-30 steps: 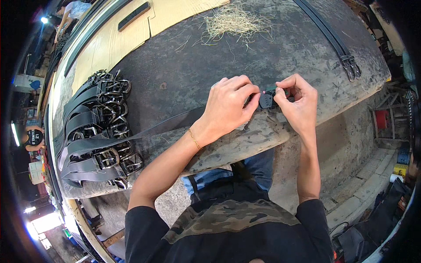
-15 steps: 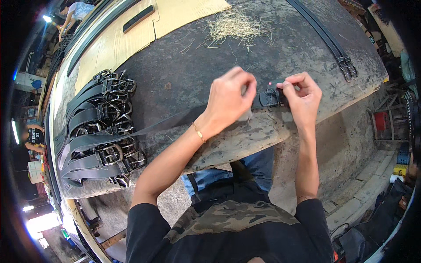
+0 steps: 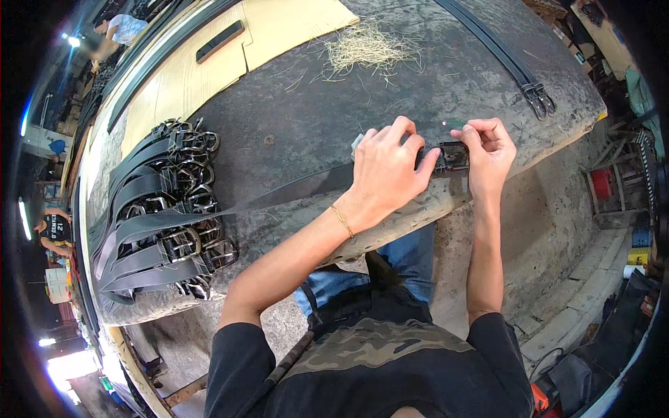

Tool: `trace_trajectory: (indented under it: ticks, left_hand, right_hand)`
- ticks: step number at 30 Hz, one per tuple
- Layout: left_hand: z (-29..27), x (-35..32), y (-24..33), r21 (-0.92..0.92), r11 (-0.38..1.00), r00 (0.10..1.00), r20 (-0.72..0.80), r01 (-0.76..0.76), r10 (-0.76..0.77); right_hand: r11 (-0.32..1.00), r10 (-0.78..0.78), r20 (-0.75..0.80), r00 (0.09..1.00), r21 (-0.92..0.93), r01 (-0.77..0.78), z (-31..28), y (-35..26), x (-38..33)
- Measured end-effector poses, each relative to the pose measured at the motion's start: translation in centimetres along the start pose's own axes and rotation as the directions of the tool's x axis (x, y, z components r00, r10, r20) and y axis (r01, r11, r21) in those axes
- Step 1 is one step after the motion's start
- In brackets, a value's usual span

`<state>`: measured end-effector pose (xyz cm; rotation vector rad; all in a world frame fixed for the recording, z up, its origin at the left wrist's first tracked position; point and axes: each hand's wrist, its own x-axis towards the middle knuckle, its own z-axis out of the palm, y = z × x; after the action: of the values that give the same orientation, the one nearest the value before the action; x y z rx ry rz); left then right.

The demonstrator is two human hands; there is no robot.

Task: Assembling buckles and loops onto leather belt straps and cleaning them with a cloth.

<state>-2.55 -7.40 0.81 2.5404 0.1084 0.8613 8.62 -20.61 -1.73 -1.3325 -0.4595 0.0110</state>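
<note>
A long black belt strap point(image 3: 293, 191) lies across the dark worktable point(image 3: 293, 118), running from the pile at the left to the front edge. My left hand point(image 3: 387, 171) presses down on the strap close to its metal buckle point(image 3: 451, 157). My right hand point(image 3: 488, 150) pinches the buckle's right side with thumb and fingers. Something small and green point(image 3: 456, 124) shows just above my right fingertips; I cannot tell what it is.
A pile of black belts with metal buckles point(image 3: 164, 209) lies at the table's left end. Dry straw point(image 3: 369, 49) is scattered at the back, and another black strap point(image 3: 509, 63) runs toward the right corner. Cardboard sheets point(image 3: 209, 63) lie behind. A person point(image 3: 115, 31) stands far off.
Both hands and the buckle have shifted slightly rightward along the table edge. My left hand lifted briefly, then came back down flat on the strap beside the buckle.
</note>
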Motion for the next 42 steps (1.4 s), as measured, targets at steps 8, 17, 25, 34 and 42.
trace_trajectory:
  ticks: [8, 17, 25, 34, 42]
  left_hand:
    - [0.3, -0.4, 1.0, 0.218, 0.967, 0.99, 0.077, -0.134, 0.12]
    - [0.9, -0.9, 1.9, 0.321, 0.936, 0.976, 0.201, -0.143, 0.08]
    - [0.3, -0.6, 1.5, 0.11, 0.994, 0.991, 0.136, -0.005, -0.01]
    - [0.9, -0.2, 1.8, 0.095, 0.995, 0.996, 0.08, 0.041, -0.049]
    - [1.2, -0.1, 2.1, 0.236, 0.971, 0.994, 0.113, -0.04, 0.014]
  right_hand:
    - [1.0, 0.007, -0.028, 1.0, 0.019, -0.007, 0.2, -0.1, 0.0]
    - [0.998, 0.049, -0.001, 0.999, -0.034, -0.049, -0.5, -0.5, -0.2]
    - [0.996, 0.047, 0.035, 0.998, -0.078, -0.045, -1.0, -0.8, -0.7]
    - [0.993, 0.032, 0.019, 0.999, 0.111, -0.034, -1.1, -0.4, -0.6]
    - [0.999, 0.016, 0.036, 0.999, 0.048, -0.018, -0.7, -0.4, -0.7]
